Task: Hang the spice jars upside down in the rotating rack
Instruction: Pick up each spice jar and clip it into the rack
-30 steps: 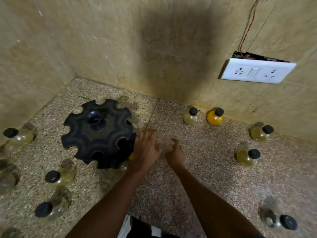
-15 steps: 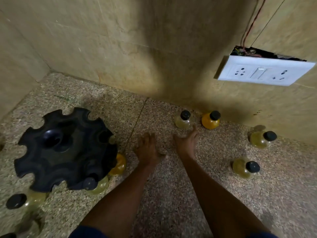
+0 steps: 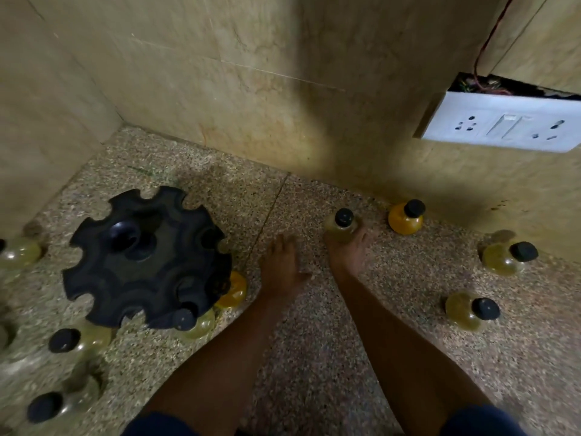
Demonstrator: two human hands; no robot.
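Here the right hand (image 3: pixel 345 253) grips a pale, black-capped spice jar (image 3: pixel 341 228).

A speckled stone bench (image 3: pixel 314 357) is carrying everything here. The black rotating rack (image 3: pixel 144 259) is sitting at its left, and round spice jars (black caps, yellowish fills) are standing scattered: an orange jar (image 3: pixel 405 219) by the wall, a pale jar (image 3: pixel 463 309) at right, another (image 3: pixel 78 339) near the rack.
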